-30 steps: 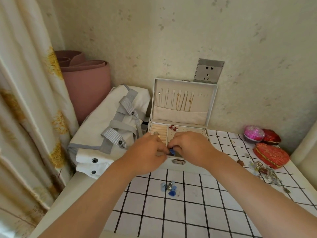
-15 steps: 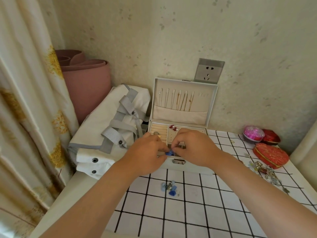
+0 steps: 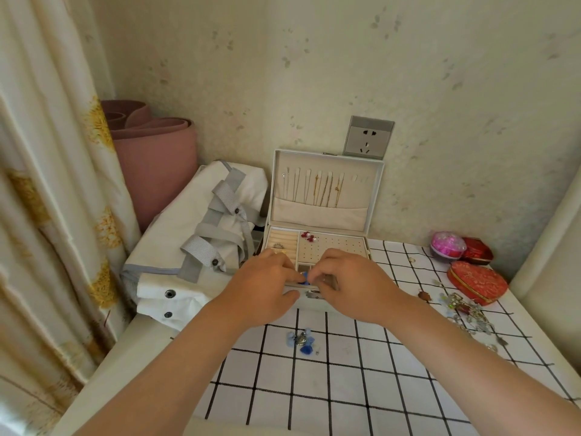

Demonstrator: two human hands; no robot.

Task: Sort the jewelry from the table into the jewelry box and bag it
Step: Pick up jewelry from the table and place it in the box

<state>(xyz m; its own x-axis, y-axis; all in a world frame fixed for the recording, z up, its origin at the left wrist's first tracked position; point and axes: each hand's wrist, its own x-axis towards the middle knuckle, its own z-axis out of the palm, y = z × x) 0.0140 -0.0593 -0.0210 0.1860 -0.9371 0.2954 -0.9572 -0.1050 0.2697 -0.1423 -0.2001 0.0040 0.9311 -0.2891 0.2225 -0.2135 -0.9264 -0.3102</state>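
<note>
A white jewelry box (image 3: 327, 187) stands open against the wall, with chains hanging in its lid and red earrings (image 3: 308, 236) on the peg board. My left hand (image 3: 264, 286) and my right hand (image 3: 349, 283) meet over the box's front compartments, both pinching a small blue jewelry piece (image 3: 305, 278) between the fingertips. A second blue piece (image 3: 301, 339) lies on the checked cloth in front of the box. A tangle of loose jewelry (image 3: 465, 309) lies at the right. The white bag with grey straps (image 3: 201, 243) lies left of the box.
A red heart-shaped case (image 3: 478, 281), a pink round box (image 3: 448, 245) and a small red box (image 3: 478, 250) sit at the back right. A rolled pink mat (image 3: 154, 158) and a curtain (image 3: 47, 184) stand at the left. A wall socket (image 3: 368, 136) is above the box.
Both hands have stayed over the front of the box, working the blue piece between the fingertips; the right hand's fingers have shifted slightly.
</note>
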